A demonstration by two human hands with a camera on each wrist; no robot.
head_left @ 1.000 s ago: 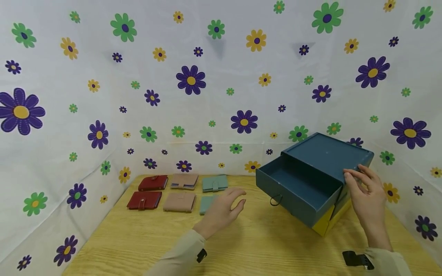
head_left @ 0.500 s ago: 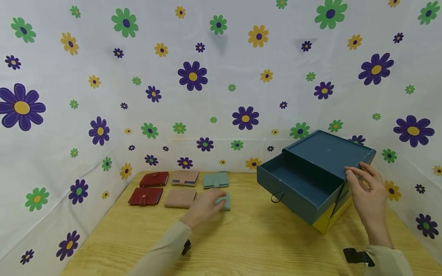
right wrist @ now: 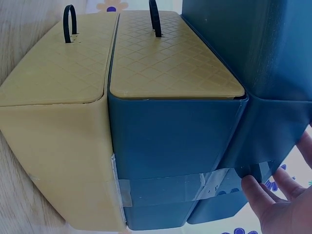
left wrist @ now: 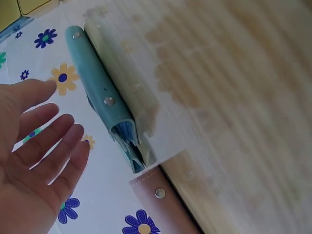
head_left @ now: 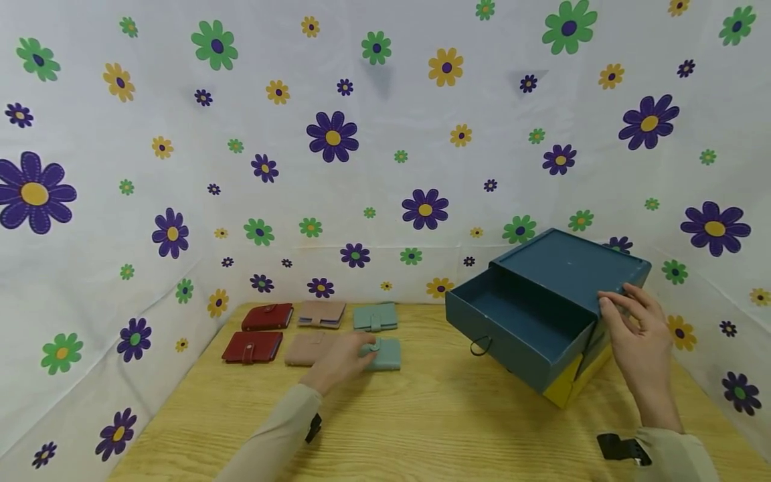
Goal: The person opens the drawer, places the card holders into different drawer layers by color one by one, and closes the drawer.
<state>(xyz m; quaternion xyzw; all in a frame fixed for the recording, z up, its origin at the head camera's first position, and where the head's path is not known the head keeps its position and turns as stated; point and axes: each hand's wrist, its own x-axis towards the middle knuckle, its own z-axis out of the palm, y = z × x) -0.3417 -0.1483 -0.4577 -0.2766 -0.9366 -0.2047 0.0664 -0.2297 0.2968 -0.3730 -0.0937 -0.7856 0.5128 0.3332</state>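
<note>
My left hand (head_left: 342, 360) hovers over the front row of wallets, between the pink wallet (head_left: 304, 349) and the teal wallet (head_left: 387, 355). In the left wrist view its loosely bent fingers stand apart from the teal wallet (left wrist: 100, 85), with a gap between. My right hand (head_left: 643, 345) touches the side and top edge of a stacked drawer unit (head_left: 572, 264) with thumb and fingers. The unit's top blue drawer (head_left: 512, 341) is pulled out, and its visible inside holds nothing. In the right wrist view the fingers (right wrist: 282, 183) rest by the blue casing (right wrist: 165, 139).
Behind lie a second teal wallet (head_left: 375, 317) and a second pink wallet (head_left: 322, 313). Two red wallets (head_left: 253, 347) lie on the left. Lower drawers with yellow fronts (right wrist: 170, 61) carry black loop pulls (right wrist: 155, 19). A flowered cloth (head_left: 385, 174) surrounds the wooden table (head_left: 421, 428).
My left hand has moved left and away from me to the front wallets, then slightly further left, uncovering more of the front teal wallet. My right hand stays at the drawer unit.
</note>
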